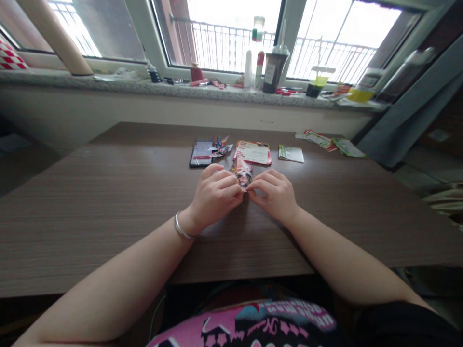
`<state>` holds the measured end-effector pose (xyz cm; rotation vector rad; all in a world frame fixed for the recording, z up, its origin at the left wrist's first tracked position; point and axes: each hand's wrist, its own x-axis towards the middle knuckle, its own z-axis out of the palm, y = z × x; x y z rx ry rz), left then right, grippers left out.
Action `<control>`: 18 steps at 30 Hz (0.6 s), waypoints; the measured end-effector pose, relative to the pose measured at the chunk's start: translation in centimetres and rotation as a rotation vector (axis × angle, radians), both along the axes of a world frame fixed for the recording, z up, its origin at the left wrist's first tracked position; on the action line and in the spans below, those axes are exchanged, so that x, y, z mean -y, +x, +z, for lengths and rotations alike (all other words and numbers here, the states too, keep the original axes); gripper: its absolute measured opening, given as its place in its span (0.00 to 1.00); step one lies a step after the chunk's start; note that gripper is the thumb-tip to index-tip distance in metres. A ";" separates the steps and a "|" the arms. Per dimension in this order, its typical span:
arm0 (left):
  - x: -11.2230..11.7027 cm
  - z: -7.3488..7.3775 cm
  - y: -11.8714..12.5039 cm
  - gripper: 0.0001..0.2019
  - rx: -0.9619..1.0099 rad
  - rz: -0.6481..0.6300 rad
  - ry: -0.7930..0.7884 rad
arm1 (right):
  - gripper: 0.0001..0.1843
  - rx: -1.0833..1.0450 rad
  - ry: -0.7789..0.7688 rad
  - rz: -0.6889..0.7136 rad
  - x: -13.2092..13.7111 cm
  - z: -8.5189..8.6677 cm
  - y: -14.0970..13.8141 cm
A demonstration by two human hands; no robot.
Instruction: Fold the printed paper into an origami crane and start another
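A small piece of folded printed paper (244,172) is held above the brown table (144,193), between my two hands. My left hand (219,195), with a silver bangle at its wrist, is closed on the paper's left side. With thumb and forefinger, my right hand (275,195) pinches the lower right edge. My fingers hide part of the paper. Just beyond lie a folded paper piece with pointed tips (220,148), resting partly on a dark-edged phone (200,155), and a stack of printed sheets (253,152).
A smaller green-and-white stack (291,153) lies to the right of the sheets. Colourful leaflets (320,140) spread near the back right edge. On the stone windowsill (119,86) stand bottles, a dark drink cup (275,71) and a yellow-green cup (318,81).
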<state>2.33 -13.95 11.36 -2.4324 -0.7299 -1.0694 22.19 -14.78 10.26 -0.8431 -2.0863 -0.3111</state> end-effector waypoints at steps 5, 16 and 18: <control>-0.1 -0.3 0.0 0.09 -0.006 0.005 -0.015 | 0.06 0.035 -0.040 -0.031 -0.6 -0.5 0.1; -0.2 -0.4 0.0 0.08 0.010 0.007 -0.002 | 0.06 0.050 -0.007 -0.065 -1.6 -1.0 0.8; -0.3 -0.5 -0.1 0.08 0.006 0.008 -0.006 | 0.07 0.061 0.001 -0.068 -1.6 -1.0 0.8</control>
